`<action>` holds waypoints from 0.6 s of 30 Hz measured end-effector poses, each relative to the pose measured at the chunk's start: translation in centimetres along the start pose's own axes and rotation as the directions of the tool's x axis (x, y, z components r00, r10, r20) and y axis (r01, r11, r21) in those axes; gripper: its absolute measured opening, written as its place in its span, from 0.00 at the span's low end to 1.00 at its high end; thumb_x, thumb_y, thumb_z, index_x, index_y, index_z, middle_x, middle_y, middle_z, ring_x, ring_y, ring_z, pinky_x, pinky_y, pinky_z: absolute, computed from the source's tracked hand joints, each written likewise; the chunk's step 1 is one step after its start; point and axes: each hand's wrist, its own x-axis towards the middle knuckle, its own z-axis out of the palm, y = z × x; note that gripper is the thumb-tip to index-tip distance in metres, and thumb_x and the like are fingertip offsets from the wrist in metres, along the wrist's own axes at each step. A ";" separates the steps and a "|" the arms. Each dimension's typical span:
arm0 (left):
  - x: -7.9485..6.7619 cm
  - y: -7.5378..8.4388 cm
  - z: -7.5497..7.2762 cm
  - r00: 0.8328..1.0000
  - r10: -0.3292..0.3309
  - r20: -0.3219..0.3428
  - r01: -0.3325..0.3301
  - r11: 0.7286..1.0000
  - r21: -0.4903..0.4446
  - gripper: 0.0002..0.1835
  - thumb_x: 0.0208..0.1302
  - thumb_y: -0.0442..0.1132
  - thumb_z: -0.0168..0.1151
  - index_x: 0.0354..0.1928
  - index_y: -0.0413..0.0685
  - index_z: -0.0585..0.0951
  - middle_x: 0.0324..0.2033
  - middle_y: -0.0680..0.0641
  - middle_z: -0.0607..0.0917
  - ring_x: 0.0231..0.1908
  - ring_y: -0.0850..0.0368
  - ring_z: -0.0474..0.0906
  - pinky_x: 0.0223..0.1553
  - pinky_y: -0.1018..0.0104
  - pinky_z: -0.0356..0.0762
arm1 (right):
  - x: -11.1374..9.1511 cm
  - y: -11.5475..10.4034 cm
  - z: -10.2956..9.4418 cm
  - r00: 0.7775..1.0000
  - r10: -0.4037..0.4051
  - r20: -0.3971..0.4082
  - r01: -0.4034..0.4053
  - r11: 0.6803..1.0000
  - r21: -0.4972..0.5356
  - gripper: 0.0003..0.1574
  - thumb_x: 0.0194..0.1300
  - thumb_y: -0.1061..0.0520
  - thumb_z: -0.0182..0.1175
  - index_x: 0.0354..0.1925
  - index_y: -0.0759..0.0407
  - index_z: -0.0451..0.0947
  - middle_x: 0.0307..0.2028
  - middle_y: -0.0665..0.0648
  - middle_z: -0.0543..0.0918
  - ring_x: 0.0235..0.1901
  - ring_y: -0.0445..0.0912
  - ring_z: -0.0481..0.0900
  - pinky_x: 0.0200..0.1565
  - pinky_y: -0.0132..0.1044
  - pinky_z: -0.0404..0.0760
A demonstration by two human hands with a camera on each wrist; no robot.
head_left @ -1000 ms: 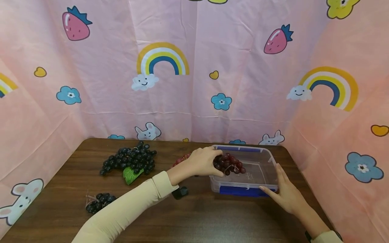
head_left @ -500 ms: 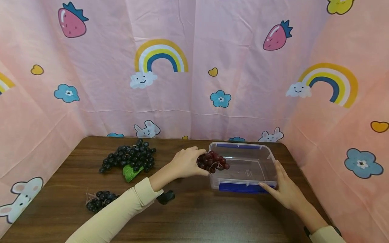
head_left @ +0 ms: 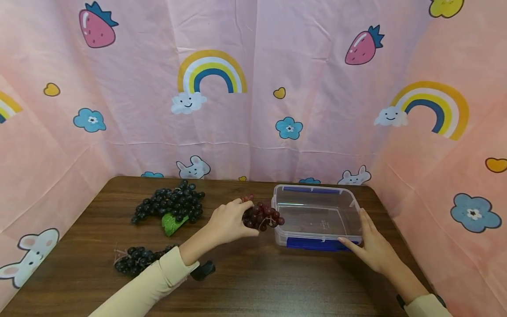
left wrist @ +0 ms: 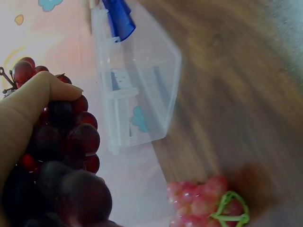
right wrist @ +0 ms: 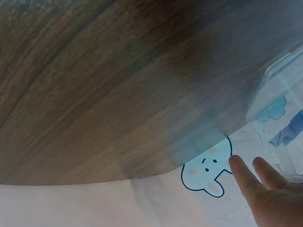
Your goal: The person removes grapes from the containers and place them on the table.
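Note:
My left hand point(head_left: 229, 221) grips a bunch of dark red grapes point(head_left: 264, 215) just off the left wall of a clear plastic box point(head_left: 332, 224) with blue clips. In the left wrist view the thumb lies curled over the dark red grapes point(left wrist: 66, 137). No lid covers the box and nothing lies in it. With straight fingers, my right hand point(head_left: 374, 248) rests against the box's right front corner, thumb at the front rim. A smaller bunch of pink grapes point(left wrist: 199, 201) with a green stem sits on the table behind my left hand, mostly hidden in the head view.
Black grapes point(head_left: 168, 202) with a green leaf point(head_left: 172, 223) lie at the back left of the wooden table point(head_left: 269, 281). Another bunch of black grapes point(head_left: 136, 260) is nearer, partly behind my left sleeve. A patterned pink cloth point(head_left: 253, 119) hangs behind the table and along both sides.
My left hand has carried the dark red grapes leftward, from over the box to outside its left wall. The pink grapes show again behind it. My right hand stays at the box.

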 end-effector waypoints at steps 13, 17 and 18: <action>-2.9 -0.4 3.3 0.999 -0.032 -0.023 0.033 0.999 0.032 0.39 0.48 0.60 0.84 0.60 0.49 0.85 0.49 0.36 0.87 0.27 0.40 0.84 0.31 0.42 0.84 | -0.1 0.0 0.0 1.000 -0.009 -0.002 0.009 1.000 0.001 0.73 0.70 0.31 0.64 0.83 0.71 0.34 0.78 0.82 0.51 0.51 0.69 0.84 0.48 0.70 0.81; -3.6 -0.6 4.1 0.998 -0.057 -0.025 0.058 0.997 0.040 0.40 0.47 0.61 0.84 0.60 0.48 0.85 0.52 0.34 0.86 0.26 0.39 0.84 0.31 0.40 0.85 | 0.0 0.2 0.1 1.000 -0.012 -0.007 0.012 1.000 0.000 0.73 0.70 0.31 0.65 0.83 0.71 0.34 0.78 0.82 0.51 0.50 0.68 0.84 0.48 0.70 0.81; -3.8 -0.7 4.3 0.998 -0.060 -0.028 0.061 0.997 0.043 0.40 0.47 0.61 0.84 0.59 0.48 0.85 0.51 0.34 0.86 0.25 0.41 0.83 0.30 0.41 0.84 | 0.0 0.2 0.1 1.000 -0.012 -0.009 0.012 1.000 -0.001 0.73 0.70 0.31 0.65 0.83 0.71 0.34 0.78 0.82 0.51 0.49 0.67 0.84 0.48 0.69 0.81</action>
